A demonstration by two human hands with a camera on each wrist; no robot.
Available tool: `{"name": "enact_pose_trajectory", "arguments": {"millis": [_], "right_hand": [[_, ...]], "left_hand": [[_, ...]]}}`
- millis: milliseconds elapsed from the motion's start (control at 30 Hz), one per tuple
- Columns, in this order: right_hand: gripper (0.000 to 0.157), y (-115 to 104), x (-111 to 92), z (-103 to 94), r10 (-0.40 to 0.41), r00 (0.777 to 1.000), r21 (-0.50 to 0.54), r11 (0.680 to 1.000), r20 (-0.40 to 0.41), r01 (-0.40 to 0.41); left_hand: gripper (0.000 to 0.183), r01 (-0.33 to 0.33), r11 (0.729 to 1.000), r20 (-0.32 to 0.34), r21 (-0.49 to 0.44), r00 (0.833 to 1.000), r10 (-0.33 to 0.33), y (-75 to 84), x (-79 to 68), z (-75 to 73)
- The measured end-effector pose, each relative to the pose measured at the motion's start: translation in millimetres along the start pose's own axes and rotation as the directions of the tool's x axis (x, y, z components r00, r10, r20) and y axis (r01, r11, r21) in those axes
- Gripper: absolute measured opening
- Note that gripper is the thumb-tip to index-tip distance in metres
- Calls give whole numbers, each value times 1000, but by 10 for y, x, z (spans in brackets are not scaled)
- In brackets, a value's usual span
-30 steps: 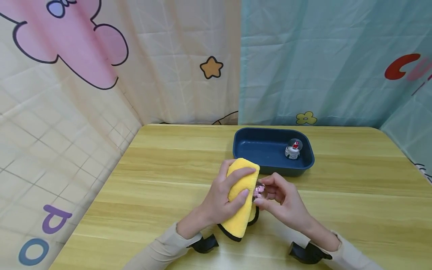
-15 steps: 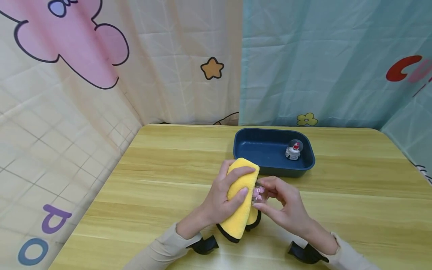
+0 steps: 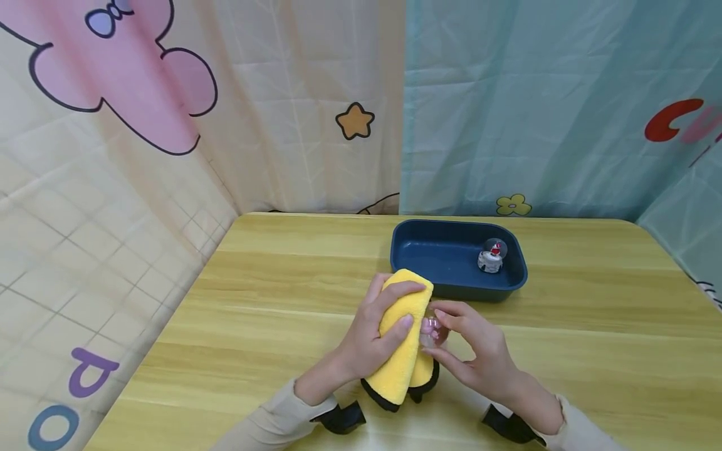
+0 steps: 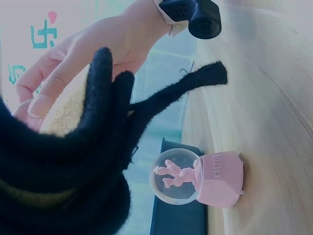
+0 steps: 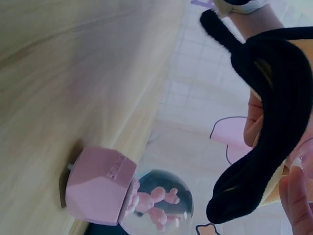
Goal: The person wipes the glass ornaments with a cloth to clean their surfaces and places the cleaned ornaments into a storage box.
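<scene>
My left hand (image 3: pixel 375 332) grips a folded yellow cloth (image 3: pixel 403 351) with black edging. My right hand (image 3: pixel 479 344) pinches a small snow globe (image 3: pixel 430 331), clear with something pink inside, against the cloth's right side. The cloth and fingers hide much of it. Below the hands, a second snow globe (image 4: pixel 217 178) stands upright on the table in the left wrist view, with a faceted pink base and a pink balloon-animal figure. The right wrist view shows this standing globe (image 5: pixel 100 186) too, apart from both hands.
A dark blue tray (image 3: pixel 429 290) stands behind the hands on the wooden table (image 3: pixel 282 269). In its right end sits a snow globe with a white base (image 3: pixel 490 262) and a red figure. Printed curtains (image 3: pixel 316 156) hang along the table's back and sides.
My right hand has shifted slightly downward, and the pinched snow globe has turned in its fingers. The cloth's lower flap has swung a little to the right. My left hand keeps its grip.
</scene>
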State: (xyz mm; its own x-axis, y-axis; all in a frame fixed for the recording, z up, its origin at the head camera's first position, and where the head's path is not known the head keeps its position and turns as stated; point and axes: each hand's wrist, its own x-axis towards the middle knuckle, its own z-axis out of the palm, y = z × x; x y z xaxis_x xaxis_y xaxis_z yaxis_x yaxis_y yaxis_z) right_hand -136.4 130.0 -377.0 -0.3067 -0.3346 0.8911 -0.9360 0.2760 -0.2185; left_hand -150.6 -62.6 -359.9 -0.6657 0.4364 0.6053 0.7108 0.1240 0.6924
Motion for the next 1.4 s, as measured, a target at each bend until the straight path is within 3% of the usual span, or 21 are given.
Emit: {"name": "enact_pose_trajectory", "arguments": {"millis": [367, 533, 1033, 1400], "right_hand": [[35, 46, 16, 25, -121, 993, -12, 993, -19, 121], [33, 61, 25, 26, -134, 991, -21, 991, -19, 134], [35, 67, -40, 15, -50, 998, 55, 997, 29, 49], [39, 79, -48, -9, 46, 998, 85, 995, 43, -49]], "left_hand": [[35, 53, 998, 20, -28, 998, -53, -11, 1, -11], [35, 60, 998, 13, -27, 998, -60, -12, 3, -15], [36, 48, 999, -18, -23, 999, -48, -41, -41, 31], [38, -8, 998, -31, 68, 999, 10, -58, -33, 41]]}}
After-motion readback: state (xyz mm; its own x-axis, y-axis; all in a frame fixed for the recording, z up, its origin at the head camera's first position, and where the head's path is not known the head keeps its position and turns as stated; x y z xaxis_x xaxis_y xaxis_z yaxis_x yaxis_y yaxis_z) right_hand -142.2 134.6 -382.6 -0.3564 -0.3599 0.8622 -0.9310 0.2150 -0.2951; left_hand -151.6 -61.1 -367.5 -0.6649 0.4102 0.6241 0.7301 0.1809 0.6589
